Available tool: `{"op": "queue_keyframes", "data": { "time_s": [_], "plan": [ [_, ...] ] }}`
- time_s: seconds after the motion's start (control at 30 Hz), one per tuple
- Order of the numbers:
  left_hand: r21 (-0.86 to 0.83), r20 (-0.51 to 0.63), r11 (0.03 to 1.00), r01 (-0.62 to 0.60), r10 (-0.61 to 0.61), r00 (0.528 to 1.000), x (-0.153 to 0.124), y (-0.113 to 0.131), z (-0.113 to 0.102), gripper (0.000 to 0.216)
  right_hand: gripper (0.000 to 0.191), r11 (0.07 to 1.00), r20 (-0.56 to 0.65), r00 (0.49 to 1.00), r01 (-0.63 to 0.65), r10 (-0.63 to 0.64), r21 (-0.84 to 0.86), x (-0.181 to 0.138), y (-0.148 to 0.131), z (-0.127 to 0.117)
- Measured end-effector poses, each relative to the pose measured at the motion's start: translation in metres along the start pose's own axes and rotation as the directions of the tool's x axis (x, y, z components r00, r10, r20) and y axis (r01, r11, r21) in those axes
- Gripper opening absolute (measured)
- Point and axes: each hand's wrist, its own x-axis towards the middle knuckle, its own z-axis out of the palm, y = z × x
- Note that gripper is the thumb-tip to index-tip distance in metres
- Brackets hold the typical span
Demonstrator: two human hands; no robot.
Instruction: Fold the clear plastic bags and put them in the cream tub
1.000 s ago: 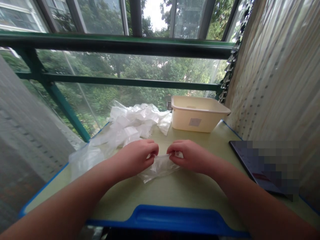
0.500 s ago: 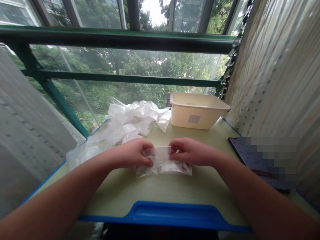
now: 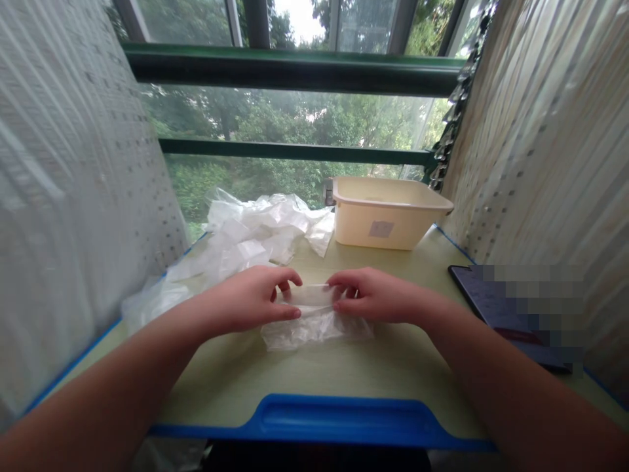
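A small clear plastic bag (image 3: 314, 326) lies crinkled on the table in front of me, its upper part between my two hands. My left hand (image 3: 250, 298) is at the bag's left side, thumb stretched over the plastic and index finger raised apart from it. On the other side, my right hand (image 3: 376, 295) has its bent fingers and thumb around the bag's upper right edge. Some of its fingertips are behind the see-through plastic. Whether anything is inside the bag I cannot tell.
A heap of clear plastic bags (image 3: 246, 229) spreads over the table's (image 3: 295, 377) back left. A cream plastic bin (image 3: 388, 226) stands at the back right. A dark tablet-like object (image 3: 496, 314), partly blurred out, lies at the right. Curtains (image 3: 93, 164) hang beside a green railing (image 3: 295, 69).
My left fingers have spread and let go of the bag's left edge. The bag's upper part has folded lower. The view has shifted slightly, showing more of the left curtain.
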Motion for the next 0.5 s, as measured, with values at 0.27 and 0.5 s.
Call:
{"op": "queue_keyframes", "data": {
  "time_s": [0.27,0.5],
  "plan": [
    [0.129,-0.156,0.985,-0.118,0.137,0.978,-0.001,0.005,0.016,0.061,0.03,1.0,-0.021,1.0,0.018,-0.018,0.002,0.002,0.003,0.004],
    [0.346,-0.05,0.758,-0.553,0.603,0.796,-0.001,0.019,0.033,0.021,0.029,1.0,-0.03,1.0,0.004,-0.004,0.001,0.003,0.004,0.006]
  ]
}}
